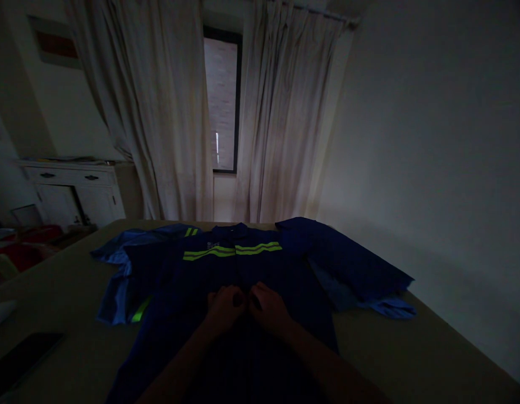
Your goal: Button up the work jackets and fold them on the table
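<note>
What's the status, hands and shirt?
Both hands, left and right, pinch shirt front at centre. Shirt flat on table. Phone well left.

Both hands, left hand [225, 306] and right hand [268, 307], apparently pinch blue jacket [226, 269].

Both forearms are coming in from bottom edge, converging twd centre. Left hand [224, 307] is lying knuckles up, fingers curled under. Right hand [268, 307] is sitting just beside it, fingers bent inward, fingertips nearly meeting left's. Too dark to tell grip on either.
</note>
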Action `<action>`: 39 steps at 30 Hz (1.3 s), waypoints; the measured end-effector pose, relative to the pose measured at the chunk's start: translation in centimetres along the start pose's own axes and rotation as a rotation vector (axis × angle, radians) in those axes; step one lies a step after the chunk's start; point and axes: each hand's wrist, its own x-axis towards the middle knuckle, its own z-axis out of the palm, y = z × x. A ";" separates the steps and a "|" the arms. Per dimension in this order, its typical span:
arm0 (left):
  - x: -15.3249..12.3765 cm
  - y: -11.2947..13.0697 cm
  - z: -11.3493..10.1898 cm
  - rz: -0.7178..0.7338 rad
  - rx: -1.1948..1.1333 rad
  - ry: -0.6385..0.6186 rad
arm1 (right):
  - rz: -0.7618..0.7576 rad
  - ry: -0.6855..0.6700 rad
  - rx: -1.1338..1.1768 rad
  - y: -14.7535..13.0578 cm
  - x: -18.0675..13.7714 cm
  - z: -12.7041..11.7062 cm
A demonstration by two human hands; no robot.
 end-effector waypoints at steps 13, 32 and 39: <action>-0.1 -0.5 0.5 0.075 -0.030 0.028 | -0.052 0.002 0.012 0.5 0.1 0.0; -1.1 1.0 0.5 0.194 0.275 0.083 | -0.027 0.065 0.064 1.4 0.1 1.2; -1.5 1.9 0.4 0.220 0.403 0.092 | 0.046 0.070 0.168 1.6 0.5 1.2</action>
